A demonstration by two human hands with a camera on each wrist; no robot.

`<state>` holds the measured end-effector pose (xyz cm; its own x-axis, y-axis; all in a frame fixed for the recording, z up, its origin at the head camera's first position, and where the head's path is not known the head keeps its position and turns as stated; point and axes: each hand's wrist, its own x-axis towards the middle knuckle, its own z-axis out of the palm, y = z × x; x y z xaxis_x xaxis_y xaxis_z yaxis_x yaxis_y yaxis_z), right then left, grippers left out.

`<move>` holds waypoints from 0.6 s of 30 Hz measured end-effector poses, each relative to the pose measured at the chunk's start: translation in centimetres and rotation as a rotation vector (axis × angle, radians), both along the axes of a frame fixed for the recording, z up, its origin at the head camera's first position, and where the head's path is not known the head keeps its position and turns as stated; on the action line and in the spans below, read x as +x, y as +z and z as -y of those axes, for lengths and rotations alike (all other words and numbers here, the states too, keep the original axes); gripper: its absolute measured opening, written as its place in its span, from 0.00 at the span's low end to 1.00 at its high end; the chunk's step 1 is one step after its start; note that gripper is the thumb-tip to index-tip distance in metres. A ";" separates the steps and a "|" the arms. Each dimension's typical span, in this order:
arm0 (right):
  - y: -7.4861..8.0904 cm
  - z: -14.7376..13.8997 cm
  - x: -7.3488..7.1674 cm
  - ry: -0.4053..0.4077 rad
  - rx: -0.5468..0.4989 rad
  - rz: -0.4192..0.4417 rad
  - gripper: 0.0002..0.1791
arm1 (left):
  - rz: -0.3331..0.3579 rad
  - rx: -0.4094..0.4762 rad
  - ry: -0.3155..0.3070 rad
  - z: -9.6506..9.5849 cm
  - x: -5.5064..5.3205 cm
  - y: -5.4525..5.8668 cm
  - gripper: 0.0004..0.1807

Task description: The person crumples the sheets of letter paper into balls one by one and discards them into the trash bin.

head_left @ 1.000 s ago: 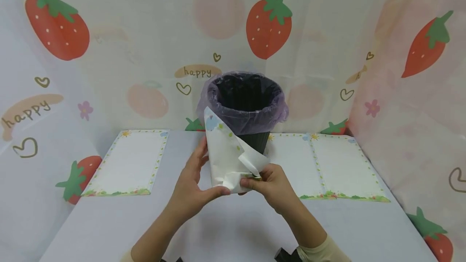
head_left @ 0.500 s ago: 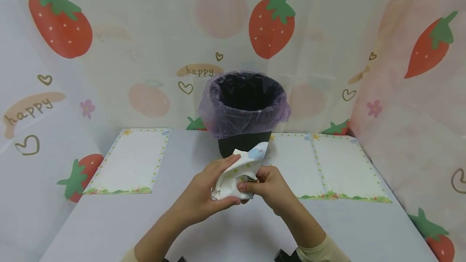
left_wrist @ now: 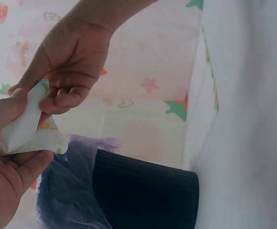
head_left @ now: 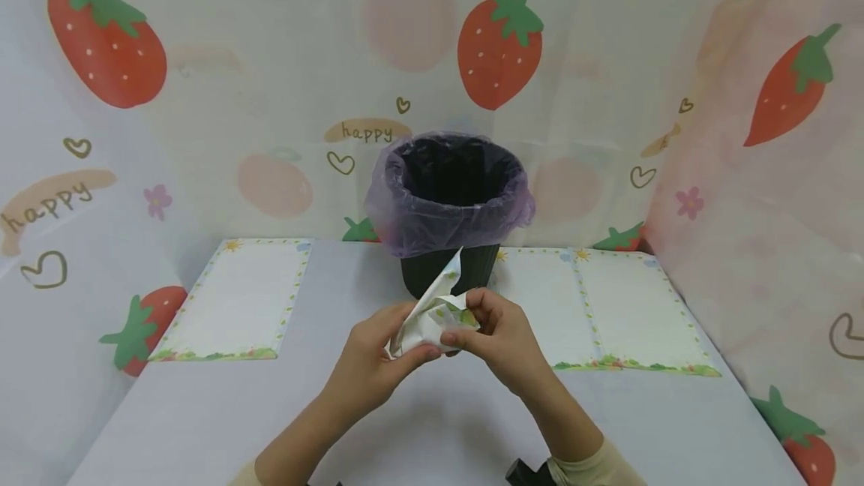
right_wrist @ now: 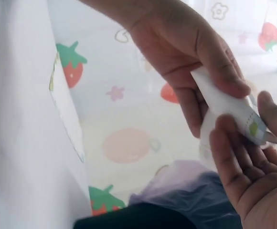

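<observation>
A crumpled sheet of white paper with a printed colored border is bunched between my two hands, held above the table. My left hand grips its left side, thumb along the lower edge and fingers behind. On the other side, my right hand pinches the right end between thumb and fingers. One pointed corner of the paper sticks up. In the left wrist view the paper looks folded into narrow layers. Just behind the hands stands a black trash bin lined with a purple bag.
One flat bordered sheet lies at the left of the white table. To the right, two more sheets lie side by side. A strawberry-print curtain surrounds the back and sides.
The paper has gone from a larger folded shape with a tall corner to a smaller, crumpled bundle. Both hands have squeezed it inward; the bin and flat sheets stay put.
</observation>
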<state>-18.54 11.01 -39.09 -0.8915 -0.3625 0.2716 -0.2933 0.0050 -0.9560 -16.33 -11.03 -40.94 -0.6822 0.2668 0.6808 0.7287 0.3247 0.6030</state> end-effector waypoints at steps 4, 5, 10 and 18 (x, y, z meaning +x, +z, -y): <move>0.3 -0.7 -0.2 -0.023 0.091 -0.187 0.44 | 0.055 0.034 0.029 0.6 0.1 0.3 0.24; 0.4 -0.8 -0.3 -0.008 0.100 -0.220 0.51 | 0.074 0.047 0.027 0.7 0.1 0.4 0.23; 0.3 -1.0 -0.6 0.091 0.098 -0.238 0.68 | 0.161 0.109 -0.053 0.8 0.4 0.7 0.21; 0.1 -0.4 0.0 0.094 0.026 -0.343 0.47 | 0.307 0.211 -0.085 0.5 0.3 0.6 0.17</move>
<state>-18.52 11.44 -39.04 -0.7126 -0.4490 0.5391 -0.5974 -0.0145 -0.8018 -16.03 -11.48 -40.31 -0.8447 0.2069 0.4936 0.5223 0.1169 0.8447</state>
